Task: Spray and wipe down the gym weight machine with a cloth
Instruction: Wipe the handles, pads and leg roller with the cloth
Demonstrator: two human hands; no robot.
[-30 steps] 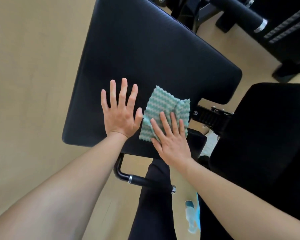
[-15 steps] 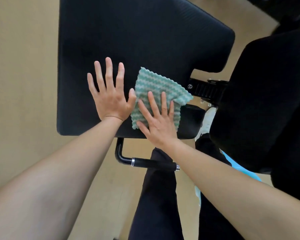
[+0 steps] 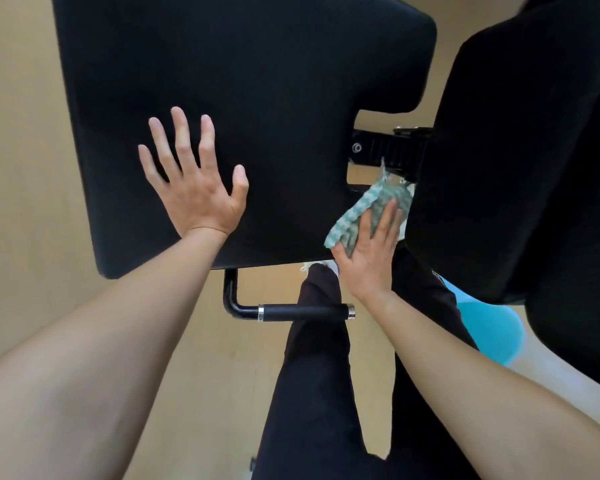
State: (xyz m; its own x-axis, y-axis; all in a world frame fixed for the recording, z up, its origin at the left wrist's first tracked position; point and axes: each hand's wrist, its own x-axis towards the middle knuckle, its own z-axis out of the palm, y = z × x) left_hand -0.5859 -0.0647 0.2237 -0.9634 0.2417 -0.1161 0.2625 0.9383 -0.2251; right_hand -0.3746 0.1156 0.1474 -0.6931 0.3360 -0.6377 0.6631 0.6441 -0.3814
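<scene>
A big black padded seat [image 3: 257, 81] of the weight machine fills the upper middle. My left hand [image 3: 194, 188] lies flat on it with fingers spread, holding nothing. My right hand [image 3: 371, 251] presses a crumpled green-and-white zigzag cloth [image 3: 368, 209] against the seat's near right corner. The cloth's far end reaches into the gap between the seat and a second black pad [image 3: 520, 150] on the right. No spray bottle can be made out for certain.
A black handle bar [image 3: 302, 311] with chrome rings sticks out below the seat's near edge. A black metal bracket [image 3: 388, 147] joins the two pads. My dark trouser legs [image 3: 316, 375] stand under the bar. Something light blue [image 3: 485, 330] shows at right. The floor is tan.
My right hand has slid the cloth to the right, from beside my left hand to the seat's right corner, and the cloth has bunched up. My left hand stays flat on the seat.
</scene>
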